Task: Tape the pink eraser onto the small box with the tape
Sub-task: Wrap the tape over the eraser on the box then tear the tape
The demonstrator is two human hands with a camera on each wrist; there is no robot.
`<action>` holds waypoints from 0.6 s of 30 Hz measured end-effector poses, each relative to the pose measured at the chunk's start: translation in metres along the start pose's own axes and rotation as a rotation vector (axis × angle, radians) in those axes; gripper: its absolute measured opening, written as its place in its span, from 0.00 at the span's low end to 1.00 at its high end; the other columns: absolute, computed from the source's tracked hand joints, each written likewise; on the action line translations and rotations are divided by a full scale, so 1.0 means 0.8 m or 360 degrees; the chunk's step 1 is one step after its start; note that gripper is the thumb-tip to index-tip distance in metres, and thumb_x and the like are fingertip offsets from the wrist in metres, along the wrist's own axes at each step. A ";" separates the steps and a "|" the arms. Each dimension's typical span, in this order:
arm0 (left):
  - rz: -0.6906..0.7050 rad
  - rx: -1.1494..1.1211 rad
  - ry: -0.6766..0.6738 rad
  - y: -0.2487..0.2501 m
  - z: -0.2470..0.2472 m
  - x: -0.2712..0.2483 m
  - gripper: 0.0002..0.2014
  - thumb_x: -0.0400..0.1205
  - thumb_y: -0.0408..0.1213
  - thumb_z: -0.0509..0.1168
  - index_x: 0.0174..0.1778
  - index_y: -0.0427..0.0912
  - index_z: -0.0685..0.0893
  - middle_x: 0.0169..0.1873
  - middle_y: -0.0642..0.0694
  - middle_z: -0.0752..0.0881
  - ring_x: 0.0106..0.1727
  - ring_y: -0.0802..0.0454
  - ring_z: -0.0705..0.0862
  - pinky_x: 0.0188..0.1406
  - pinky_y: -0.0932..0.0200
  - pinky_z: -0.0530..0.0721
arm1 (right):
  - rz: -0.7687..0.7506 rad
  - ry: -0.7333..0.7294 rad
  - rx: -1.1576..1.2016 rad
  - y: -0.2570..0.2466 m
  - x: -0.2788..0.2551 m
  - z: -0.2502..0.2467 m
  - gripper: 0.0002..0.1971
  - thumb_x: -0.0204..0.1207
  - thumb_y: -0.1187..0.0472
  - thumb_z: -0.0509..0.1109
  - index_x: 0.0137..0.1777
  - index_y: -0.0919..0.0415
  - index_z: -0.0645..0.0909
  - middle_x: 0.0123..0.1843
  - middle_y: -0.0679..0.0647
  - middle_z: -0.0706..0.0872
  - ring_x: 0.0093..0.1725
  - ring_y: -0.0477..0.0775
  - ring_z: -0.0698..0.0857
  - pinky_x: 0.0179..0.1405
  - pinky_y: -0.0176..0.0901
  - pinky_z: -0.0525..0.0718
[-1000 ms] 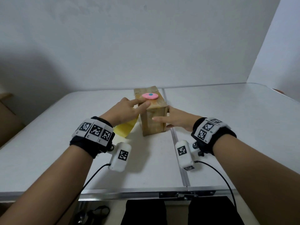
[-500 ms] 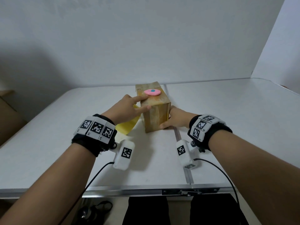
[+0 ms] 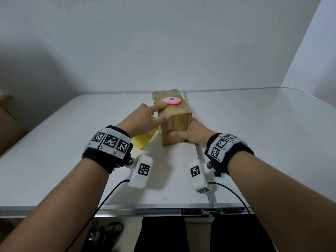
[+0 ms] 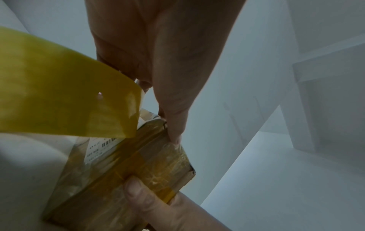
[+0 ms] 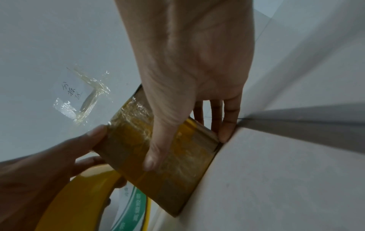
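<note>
A small brown box (image 3: 179, 122), wrapped in yellowish tape, stands upright mid-table, and the pink eraser (image 3: 171, 100) with a blue dot lies on its top. My left hand (image 3: 146, 118) touches the top beside the eraser with its index finger, thumb on the near top edge. Its lower fingers curl round the yellow tape roll (image 3: 143, 141), which also shows in the left wrist view (image 4: 59, 93) and the right wrist view (image 5: 79, 195). My right hand (image 3: 193, 132) grips the box's lower right corner (image 5: 187, 171), thumb across the front face and fingers down the right side.
The white folding table (image 3: 72, 160) has a centre seam running under the box and a metal latch at the near edge. White walls close the back and right. A taped note (image 5: 82, 96) sticks to a white surface beyond the box.
My right hand slid from the box's front face to its lower right corner and took hold. The left index finger moved up onto the top next to the eraser.
</note>
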State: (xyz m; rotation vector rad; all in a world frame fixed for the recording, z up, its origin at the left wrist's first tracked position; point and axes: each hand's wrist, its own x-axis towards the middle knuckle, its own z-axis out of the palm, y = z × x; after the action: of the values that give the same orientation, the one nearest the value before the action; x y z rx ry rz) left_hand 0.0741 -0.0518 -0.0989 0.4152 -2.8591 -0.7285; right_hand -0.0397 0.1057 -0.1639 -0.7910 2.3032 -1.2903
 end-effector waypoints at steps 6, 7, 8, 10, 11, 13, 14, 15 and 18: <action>-0.0018 -0.0017 -0.0009 -0.001 0.001 -0.001 0.28 0.80 0.62 0.60 0.78 0.67 0.69 0.66 0.43 0.74 0.53 0.51 0.76 0.60 0.57 0.74 | 0.0032 -0.0048 -0.0020 0.002 0.002 -0.002 0.48 0.45 0.44 0.85 0.70 0.52 0.77 0.61 0.53 0.88 0.58 0.55 0.90 0.58 0.53 0.90; -0.0019 -0.0018 -0.0011 -0.001 0.000 -0.001 0.28 0.80 0.62 0.60 0.78 0.67 0.69 0.66 0.43 0.74 0.53 0.51 0.76 0.60 0.56 0.75 | 0.0033 -0.0070 -0.0020 0.002 0.001 -0.003 0.47 0.46 0.47 0.85 0.71 0.53 0.76 0.62 0.53 0.88 0.59 0.55 0.89 0.60 0.55 0.89; -0.0018 -0.0016 -0.0011 -0.001 0.000 -0.002 0.28 0.81 0.62 0.60 0.78 0.66 0.69 0.66 0.43 0.75 0.53 0.51 0.76 0.60 0.56 0.75 | 0.0040 -0.0088 -0.0034 0.000 -0.001 -0.005 0.46 0.49 0.51 0.85 0.71 0.55 0.76 0.61 0.53 0.87 0.59 0.55 0.89 0.61 0.55 0.89; -0.0016 -0.0021 -0.0012 0.000 0.000 -0.002 0.28 0.81 0.62 0.59 0.78 0.66 0.69 0.66 0.43 0.75 0.53 0.51 0.76 0.59 0.57 0.75 | 0.0072 -0.0119 -0.0096 0.002 -0.004 -0.011 0.40 0.58 0.62 0.83 0.72 0.58 0.73 0.54 0.55 0.87 0.52 0.54 0.88 0.57 0.51 0.89; -0.0015 -0.0026 -0.0011 0.000 0.001 -0.002 0.28 0.80 0.62 0.60 0.78 0.66 0.69 0.65 0.43 0.75 0.53 0.51 0.76 0.58 0.58 0.74 | 0.0100 -0.0162 -0.0095 0.005 -0.005 -0.015 0.37 0.63 0.67 0.80 0.73 0.58 0.71 0.49 0.56 0.86 0.46 0.53 0.87 0.51 0.47 0.90; -0.0015 -0.0034 -0.0003 -0.001 0.001 -0.002 0.28 0.80 0.62 0.60 0.78 0.66 0.69 0.65 0.43 0.75 0.53 0.52 0.77 0.56 0.59 0.73 | 0.0142 -0.0280 -0.0010 0.005 -0.008 -0.024 0.36 0.69 0.69 0.78 0.75 0.53 0.67 0.44 0.56 0.86 0.38 0.51 0.86 0.38 0.39 0.87; -0.0018 -0.0038 0.0002 -0.002 0.000 -0.001 0.28 0.80 0.62 0.60 0.78 0.66 0.69 0.65 0.43 0.76 0.52 0.52 0.77 0.55 0.60 0.73 | 0.0139 -0.0313 0.0044 0.004 -0.009 -0.029 0.37 0.71 0.67 0.78 0.77 0.53 0.67 0.49 0.56 0.87 0.40 0.51 0.87 0.38 0.36 0.87; -0.0020 -0.0039 0.0002 -0.002 0.000 -0.001 0.28 0.80 0.62 0.60 0.78 0.66 0.69 0.65 0.43 0.76 0.52 0.52 0.77 0.55 0.59 0.73 | 0.0130 -0.0310 0.0072 0.003 -0.009 -0.032 0.36 0.72 0.64 0.78 0.79 0.54 0.67 0.57 0.56 0.87 0.44 0.53 0.88 0.41 0.36 0.88; -0.0024 -0.0023 -0.0007 0.000 0.000 0.000 0.28 0.81 0.61 0.60 0.78 0.65 0.69 0.65 0.43 0.76 0.53 0.50 0.77 0.57 0.58 0.73 | 0.0074 -0.0218 0.0007 0.002 -0.011 -0.036 0.34 0.74 0.63 0.77 0.79 0.58 0.70 0.74 0.52 0.80 0.55 0.58 0.90 0.56 0.46 0.90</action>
State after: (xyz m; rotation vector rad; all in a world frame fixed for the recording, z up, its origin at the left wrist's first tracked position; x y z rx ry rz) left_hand 0.0741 -0.0517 -0.0984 0.4343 -2.8558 -0.7533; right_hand -0.0502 0.1302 -0.1501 -0.7944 2.1968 -1.1828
